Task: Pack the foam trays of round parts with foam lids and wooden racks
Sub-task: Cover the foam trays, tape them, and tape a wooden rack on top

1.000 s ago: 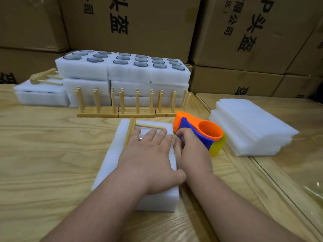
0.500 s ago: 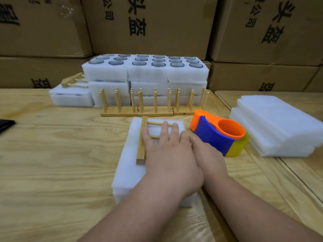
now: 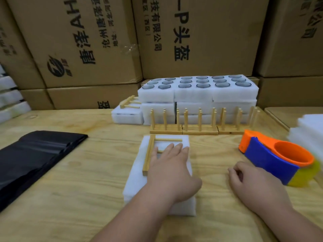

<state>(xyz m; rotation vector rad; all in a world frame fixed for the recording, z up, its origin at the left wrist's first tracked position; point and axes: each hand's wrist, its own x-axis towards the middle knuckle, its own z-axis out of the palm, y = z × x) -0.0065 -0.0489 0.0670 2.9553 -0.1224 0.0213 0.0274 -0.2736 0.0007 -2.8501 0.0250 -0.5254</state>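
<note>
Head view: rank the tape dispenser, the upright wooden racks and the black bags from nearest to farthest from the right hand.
From the right hand:
1. Tape dispenser, just beyond it on the right.
2. Upright wooden racks, farther back, mid-table.
3. Black bags, far left.

Cardboard boxes (image 3: 201, 37) (stacked) behind table (image 3: 70, 198)

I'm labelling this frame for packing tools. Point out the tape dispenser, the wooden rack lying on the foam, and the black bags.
tape dispenser (image 3: 270, 158): head view, blue side.
wooden rack (image 3: 149, 155): head view, long base bar.
black bags (image 3: 33, 154): head view, middle of pile.
</note>
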